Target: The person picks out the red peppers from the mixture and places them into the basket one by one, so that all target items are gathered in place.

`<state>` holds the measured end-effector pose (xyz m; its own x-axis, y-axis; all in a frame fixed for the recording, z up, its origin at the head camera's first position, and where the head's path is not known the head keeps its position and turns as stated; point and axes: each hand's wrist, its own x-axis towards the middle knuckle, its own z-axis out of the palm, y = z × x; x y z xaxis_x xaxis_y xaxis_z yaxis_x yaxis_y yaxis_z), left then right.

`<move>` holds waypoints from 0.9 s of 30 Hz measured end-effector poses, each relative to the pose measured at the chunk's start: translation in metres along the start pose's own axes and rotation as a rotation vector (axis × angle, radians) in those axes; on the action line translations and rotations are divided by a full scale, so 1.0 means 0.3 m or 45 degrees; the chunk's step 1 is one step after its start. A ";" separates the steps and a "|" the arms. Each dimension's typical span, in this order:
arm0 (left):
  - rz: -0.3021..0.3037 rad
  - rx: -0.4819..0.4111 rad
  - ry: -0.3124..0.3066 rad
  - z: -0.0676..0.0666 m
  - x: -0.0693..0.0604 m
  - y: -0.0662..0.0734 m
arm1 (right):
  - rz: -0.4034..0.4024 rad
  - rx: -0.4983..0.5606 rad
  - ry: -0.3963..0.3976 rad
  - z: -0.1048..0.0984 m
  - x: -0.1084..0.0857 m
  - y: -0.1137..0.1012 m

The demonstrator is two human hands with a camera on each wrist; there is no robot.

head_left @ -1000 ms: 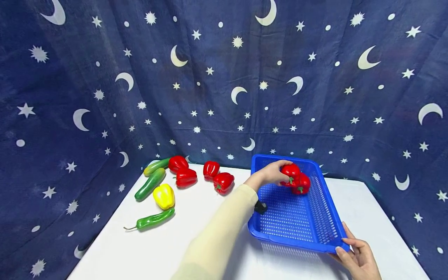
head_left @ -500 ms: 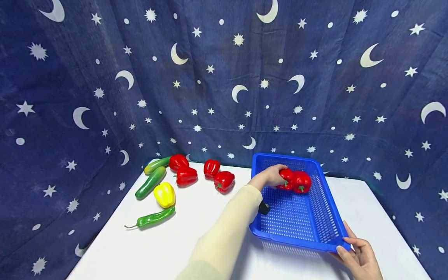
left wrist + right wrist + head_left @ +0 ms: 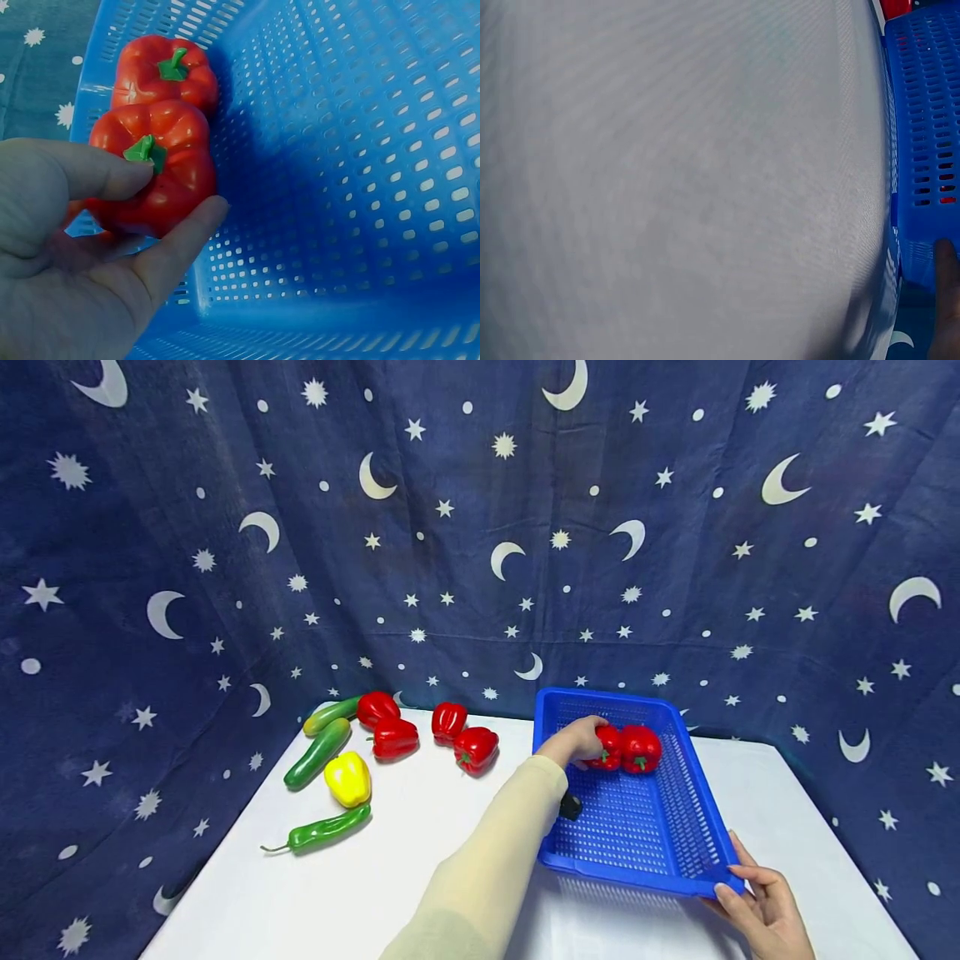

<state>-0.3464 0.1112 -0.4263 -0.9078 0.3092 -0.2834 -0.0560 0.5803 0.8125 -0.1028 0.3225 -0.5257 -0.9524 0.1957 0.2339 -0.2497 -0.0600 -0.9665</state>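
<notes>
Inside the blue plastic basket point(image 3: 615, 852), two red bell peppers stand side by side near the back. My left hand point(image 3: 577, 742) grips the left red bell pepper point(image 3: 176, 172); in the left wrist view the thumb lies by its green stem and a finger runs along its side. The other red bell pepper point(image 3: 641, 749) touches it on the right, with no hand on it. At the basket's near right corner my right hand point(image 3: 768, 902) holds the rim, thumb on top. Only a finger of that hand shows at the edge of the right wrist view.
On the white table point(image 3: 420, 860) to the left lie several more red bell peppers point(image 3: 476, 750), a yellow bell pepper point(image 3: 348, 779), a long green pepper point(image 3: 322, 831) and two cucumbers point(image 3: 318, 753). A dark blue curtain point(image 3: 450, 568) hangs behind.
My left hand has moved the red bell pepper left and down, from overlapping the other one to standing beside it. The right hand stays on the basket's corner.
</notes>
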 end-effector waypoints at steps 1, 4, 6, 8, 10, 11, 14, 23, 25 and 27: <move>-0.005 0.010 0.000 0.002 0.002 -0.002 | -0.020 0.025 -0.007 0.001 -0.001 0.001; -0.022 0.044 -0.007 0.006 0.005 -0.008 | -0.066 0.078 -0.027 0.002 -0.003 0.001; -0.028 0.064 -0.008 0.009 0.003 -0.010 | -0.077 0.071 -0.030 0.001 -0.004 -0.002; -0.021 0.092 -0.006 0.011 0.001 -0.012 | -0.063 0.032 -0.022 0.000 -0.004 -0.005; -0.016 0.117 0.008 0.012 -0.001 -0.011 | -0.041 -0.007 -0.015 0.000 -0.003 -0.010; -0.013 0.121 0.015 0.012 -0.001 -0.011 | -0.027 -0.018 -0.017 0.000 -0.001 -0.011; -0.009 0.135 0.036 0.013 0.000 -0.011 | 0.004 -0.027 -0.018 -0.001 0.003 -0.015; -0.015 0.199 0.062 0.021 0.012 -0.013 | -0.050 -0.009 -0.049 -0.003 0.001 -0.015; -0.015 0.205 0.064 0.022 0.014 -0.016 | -0.064 -0.003 -0.057 -0.003 0.000 -0.014; -0.009 0.207 0.067 0.022 0.016 -0.019 | -0.073 0.008 -0.070 -0.003 -0.001 -0.013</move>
<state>-0.3477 0.1142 -0.4357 -0.9282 0.2676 -0.2585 0.0017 0.6978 0.7163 -0.1014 0.3237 -0.5221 -0.9446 0.1448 0.2944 -0.3049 -0.0560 -0.9507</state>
